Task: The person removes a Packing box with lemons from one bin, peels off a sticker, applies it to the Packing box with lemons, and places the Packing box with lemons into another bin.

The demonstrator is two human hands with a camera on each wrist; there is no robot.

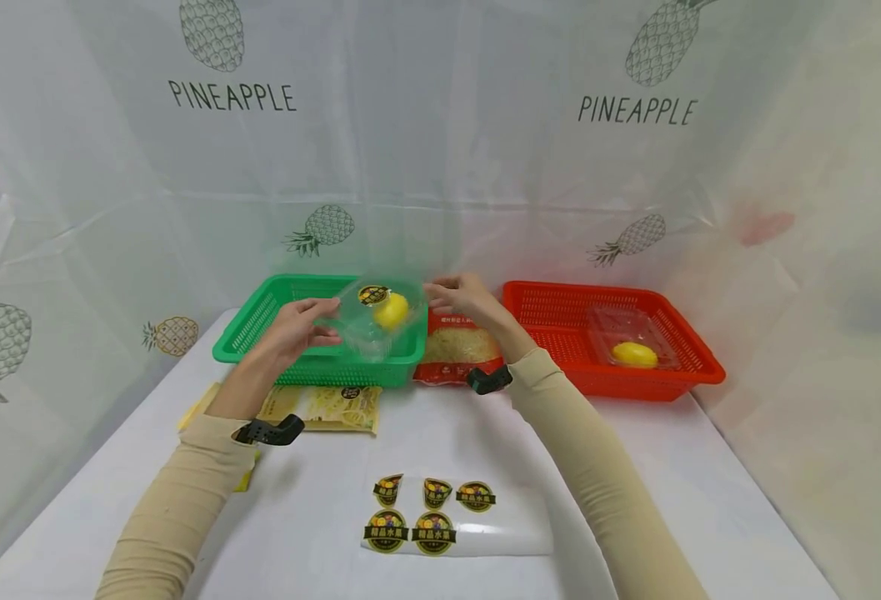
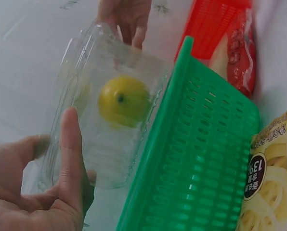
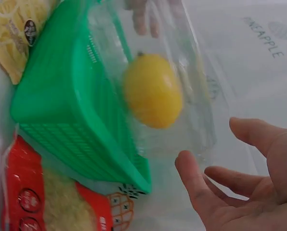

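Observation:
A clear plastic clamshell box [image 1: 368, 329] with a yellow lemon [image 1: 391, 311] inside is held over the green basket [image 1: 320, 371]. A round black-and-gold sticker [image 1: 373, 295] is on its lid. My left hand [image 1: 297, 329] grips the box at its left end, thumb on one side and fingers on the other. At the opposite end is my right hand [image 1: 466, 297]. In the right wrist view that hand [image 3: 244, 178] has its thumb and fingers spread apart, fingertips right by the box's corner.
A red basket [image 1: 560, 379] on the right contains another clear box [image 1: 620, 325] with a lemon [image 1: 634, 354]. Between the baskets lies a red food bag [image 1: 455, 346]. A yellow noodle packet [image 1: 335, 407] is before the green basket. A sticker sheet [image 1: 500, 533] lies in front.

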